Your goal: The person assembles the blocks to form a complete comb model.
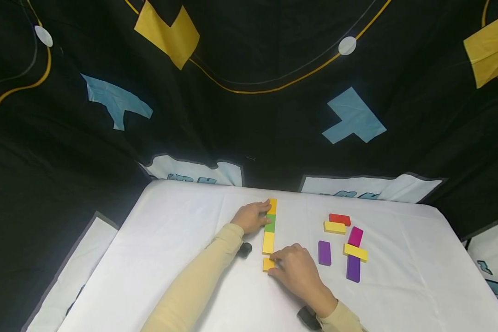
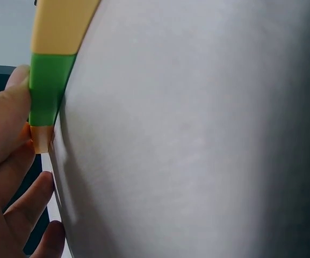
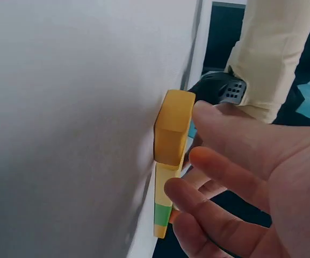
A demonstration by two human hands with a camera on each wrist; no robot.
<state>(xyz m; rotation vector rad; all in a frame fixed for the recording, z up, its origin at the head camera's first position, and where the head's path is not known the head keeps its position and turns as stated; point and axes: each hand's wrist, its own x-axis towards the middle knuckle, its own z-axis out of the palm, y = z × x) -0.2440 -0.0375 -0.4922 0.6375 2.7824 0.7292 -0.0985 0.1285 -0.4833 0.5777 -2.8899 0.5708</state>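
Observation:
A straight row of blocks lies on the white table, with an orange-yellow block (image 1: pixel 273 206) at its far end, then a green block (image 1: pixel 269 223) and a light yellow block (image 1: pixel 268 243). My left hand (image 1: pixel 251 217) rests along the row's left side, thumb at the green block and a fingertip by the orange-yellow one. Just below the row, across a narrow gap, lies a near orange block (image 1: pixel 268 264). My right hand (image 1: pixel 296 269) pinches it from the right, the thumb at its near edge and a finger at its far edge.
To the right lie a red block (image 1: pixel 340 219), a yellow block (image 1: pixel 334 228) and a purple block (image 1: pixel 324 253). Beside them a second yellow block (image 1: pixel 355 252) sits across a magenta block (image 1: pixel 355 236) and a dark purple block (image 1: pixel 353 269). A black patterned cloth (image 1: pixel 269 138) hangs behind the table.

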